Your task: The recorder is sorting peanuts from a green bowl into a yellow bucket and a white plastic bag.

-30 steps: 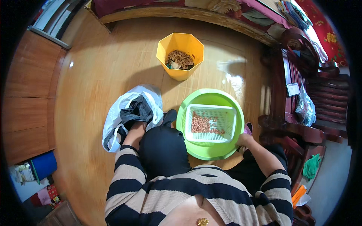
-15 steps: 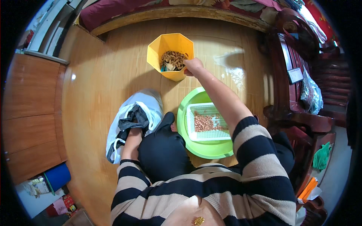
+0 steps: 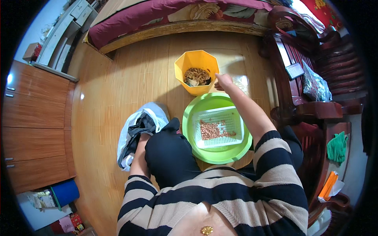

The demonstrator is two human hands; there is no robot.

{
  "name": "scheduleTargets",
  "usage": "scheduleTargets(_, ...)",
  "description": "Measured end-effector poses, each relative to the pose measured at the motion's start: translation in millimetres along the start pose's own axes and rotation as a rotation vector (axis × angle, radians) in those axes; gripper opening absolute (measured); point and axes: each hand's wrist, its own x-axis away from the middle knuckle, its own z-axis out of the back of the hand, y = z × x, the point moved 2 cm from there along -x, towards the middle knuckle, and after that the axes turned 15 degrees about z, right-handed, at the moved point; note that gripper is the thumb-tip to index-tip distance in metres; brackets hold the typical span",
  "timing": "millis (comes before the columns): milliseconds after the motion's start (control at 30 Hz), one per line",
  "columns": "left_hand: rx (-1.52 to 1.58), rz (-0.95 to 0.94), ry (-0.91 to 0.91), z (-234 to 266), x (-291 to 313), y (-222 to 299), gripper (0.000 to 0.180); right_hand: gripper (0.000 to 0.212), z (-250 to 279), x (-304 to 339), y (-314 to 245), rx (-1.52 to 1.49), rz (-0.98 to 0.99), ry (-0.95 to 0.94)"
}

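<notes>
My right hand point(image 3: 224, 82) is closed at the right rim of a yellow faceted bin point(image 3: 195, 59), gripping its edge. Brown shells point(image 3: 197, 74), which look like peanut shells, lie in the bin with some pale scraps. Just nearer stands a round green basin point(image 3: 188, 129). It holds a white slotted basket point(image 3: 216, 145), and shelled reddish peanuts point(image 3: 210, 131) are spread over its bottom. On the left, my left forearm point(image 3: 139, 157) reaches into a white plastic bag point(image 3: 136, 116) with a dark bag point(image 3: 143, 125) inside. The bag hides my left hand and its fingers.
A bed point(image 3: 185, 29) with a wooden rail spans the far side. Dark wooden seating point(image 3: 291, 78) runs along the right, bearing a clear plastic bag point(image 3: 315, 84). Brown cabinets point(image 3: 37, 114) line the left, with a blue bin point(image 3: 65, 192) near them.
My right hand has drawn the yellow bin nearer and to the right, up to the green basin's far edge. My left arm remains in the bag. The whole view has shifted slightly.
</notes>
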Motion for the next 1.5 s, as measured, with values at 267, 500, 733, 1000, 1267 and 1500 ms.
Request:
scheduleTargets(267, 0.042, 0.061, 0.113, 17.2, 41.1, 76.2, 0.016, 0.031, 95.7, 77.3, -6.2, 0.331, 0.176, -0.343)
scheduleTargets(500, 0.535, -0.371, 0.059, 17.2, 206.3, 213.1, 0.024, 0.030, 91.7, 183.7, -60.4, 0.337, 0.391, -0.496)
scheduleTargets(733, 0.614, 0.024, -0.857, -146.8, 172.6, 274.4, 0.041, 0.024, 69.2, 235.2, -62.2, -0.227, 0.553, -0.439)
scheduleTargets(1000, 0.560, 0.108, -0.777, -205.6, 134.3, 257.9, 0.042, 0.023, 66.1, 219.3, -21.7, -0.266, 0.540, -0.315)
scheduleTargets(1267, 0.575, 0.165, -0.867, -223.8, 120.5, 224.5, 0.035, 0.019, 50.0, 213.0, 27.0, -0.294, 0.295, -0.209)
scheduleTargets(1500, 0.625, 0.152, -0.838, -228.0, 113.7, 215.8, 0.030, 0.019, 40.9, 210.7, 32.0, -0.348, 0.263, -0.210)
